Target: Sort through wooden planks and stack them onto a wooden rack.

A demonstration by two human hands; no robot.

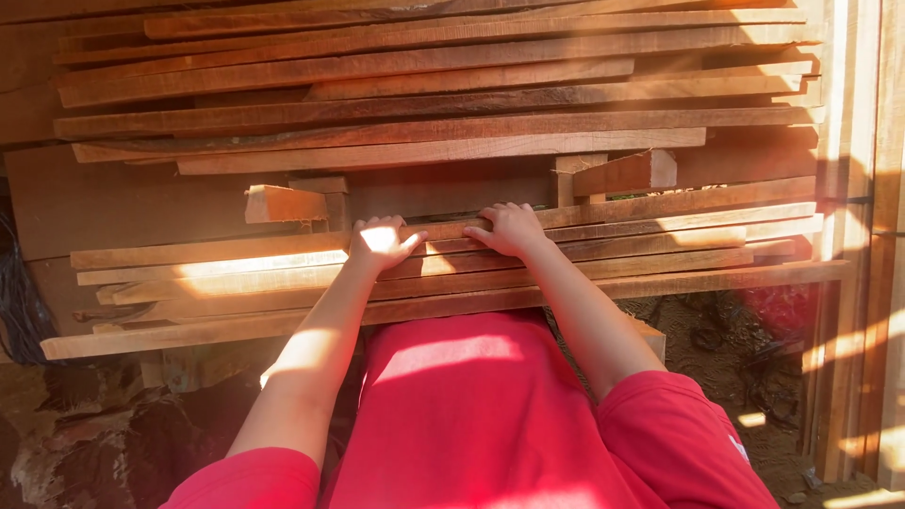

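Observation:
A stack of long rough wooden planks (236, 273) lies across the view in front of me. My left hand (380, 242) grips the far edge of the top plank (650, 209) of the lower stack, fingers curled over it. Beside it, my right hand (510, 227) curls over the same plank edge. Both arms reach forward over my red shirt (452, 415). A higher pile of planks (424, 94) rests above on short wooden spacer blocks (283, 203).
Another spacer block (627, 172) sits to the right of my hands. Upright boards (872, 236) stand at the right edge. Dirt ground with debris (726, 349) shows below the planks, and dark cables (19, 302) hang at the left.

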